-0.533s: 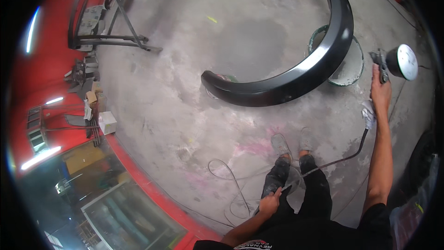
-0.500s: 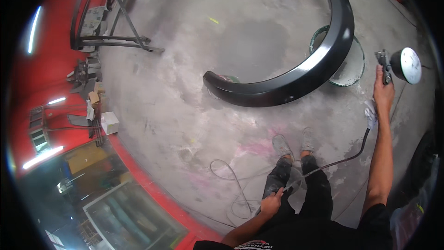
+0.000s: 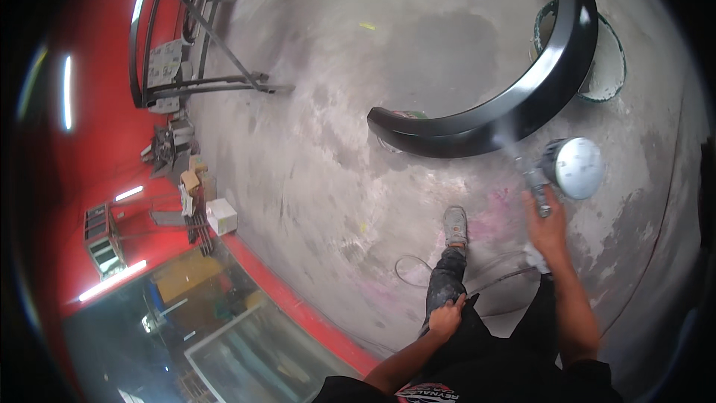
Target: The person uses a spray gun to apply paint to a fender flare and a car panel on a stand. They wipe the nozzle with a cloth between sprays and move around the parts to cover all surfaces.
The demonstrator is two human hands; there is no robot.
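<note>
My right hand (image 3: 546,222) is wrapped round the handle of a spray gun (image 3: 538,186) with a round, pale-topped cup (image 3: 579,169). The gun's front points at a curved black wheel-arch flare (image 3: 455,136), apart from it, and a pale mist shows between them. White material is wrapped at my right wrist, where the gun's hose starts. Low by my thigh, my left hand (image 3: 446,319) is closed on the dark air hose (image 3: 501,277), which runs across in front of my legs. The flare rests over a green-rimmed bucket (image 3: 613,67) and another support, mostly hidden beneath its near end.
Part of the hose loops on the stained concrete floor (image 3: 321,179). A dark metal frame (image 3: 201,89) stands at the far left by the red wall. Along that wall lie a white box (image 3: 221,216) and assorted scraps. A glass panel (image 3: 246,343) sits at the lower left.
My right hand has brought the spray gun left and nearer, to the flare's near side, and mist now leaves it. My view has shifted, and my legs have moved apart in a step.
</note>
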